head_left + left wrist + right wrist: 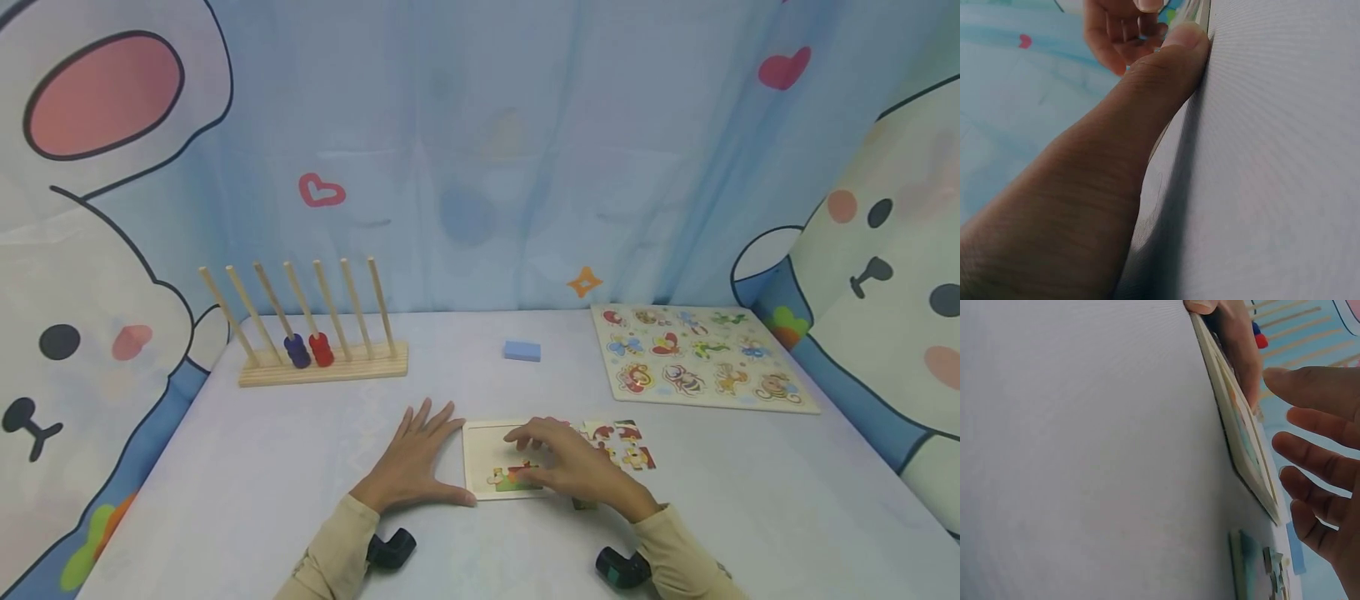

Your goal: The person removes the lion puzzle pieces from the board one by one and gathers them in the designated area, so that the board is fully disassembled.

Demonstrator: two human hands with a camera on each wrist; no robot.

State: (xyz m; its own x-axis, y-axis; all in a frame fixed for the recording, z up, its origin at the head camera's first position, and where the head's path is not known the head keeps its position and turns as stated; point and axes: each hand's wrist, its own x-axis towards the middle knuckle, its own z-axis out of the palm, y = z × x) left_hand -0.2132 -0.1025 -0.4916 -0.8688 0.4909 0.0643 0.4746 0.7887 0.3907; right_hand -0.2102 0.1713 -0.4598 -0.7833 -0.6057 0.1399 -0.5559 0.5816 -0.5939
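A shallow wooden puzzle tray (pixel 480 442) lies flat at the front middle of the table, with a few joined puzzle pieces (pixel 504 478) along its lower edge. My left hand (pixel 416 462) is spread flat at the tray's left side; its thumb touches the lower left corner. Over the right half of the tray hovers my right hand (pixel 566 458), fingers loosely bent and apart. In the right wrist view the right hand (pixel 1325 465) shows nothing between thumb and fingers. Loose puzzle pieces (pixel 628 443) lie just right of the tray, partly hidden behind that hand.
A wooden peg stand (pixel 330 371) with blue and red beads is at the back left. A blue block (pixel 522 351) lies at the back middle. An animal picture board (pixel 705 354) is at the back right. A patterned curtain (pixel 480 150) hangs behind the table.
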